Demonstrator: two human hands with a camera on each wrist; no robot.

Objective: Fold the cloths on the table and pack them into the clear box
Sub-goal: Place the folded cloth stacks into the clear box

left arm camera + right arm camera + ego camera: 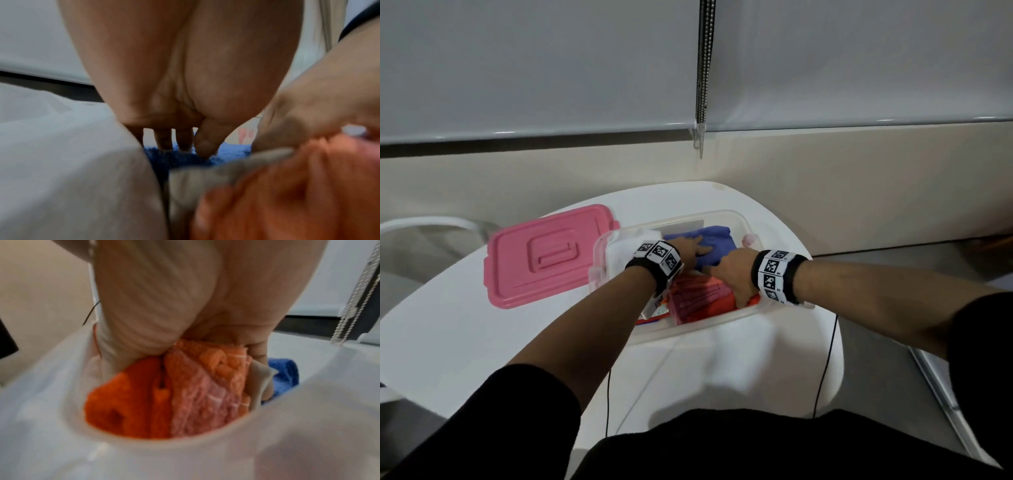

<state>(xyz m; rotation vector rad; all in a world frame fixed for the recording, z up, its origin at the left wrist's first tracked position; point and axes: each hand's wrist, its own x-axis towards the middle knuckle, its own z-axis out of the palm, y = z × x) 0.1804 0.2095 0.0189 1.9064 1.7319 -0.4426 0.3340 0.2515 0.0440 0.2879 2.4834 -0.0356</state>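
Both hands work inside the clear box (743, 224), which stands on the white table (448, 329) beside its pink lid (544, 257).

Head view: your left hand (690, 248) lies flat, fingers extended, on the blue cloth (717, 240) at the far end of the box. Your right hand (734, 275) reaches down at the near end, against the orange cloth (753, 301) and the pink cloth (698, 298). A white cloth (623, 253) occupies the left side. No cloth appears on the bare table, so packing is probably near its end. Press each stack down evenly and keep the folds square, so the lid can seat later.

Left wrist view: straight fingers (164, 141) and thumb press on the blue pile; nothing is gripped. This view alone shows a grey cloth edge (205, 175) between the white and orange stacks.

Right wrist view: your fingers (259, 352) curl over the top of the orange-and-pink bundle, thumb side wedged against the box wall (61, 402), gripping the bundle. Only here are the separate folded layers visible, standing on edge. Release slowly; upright folds may spring open.
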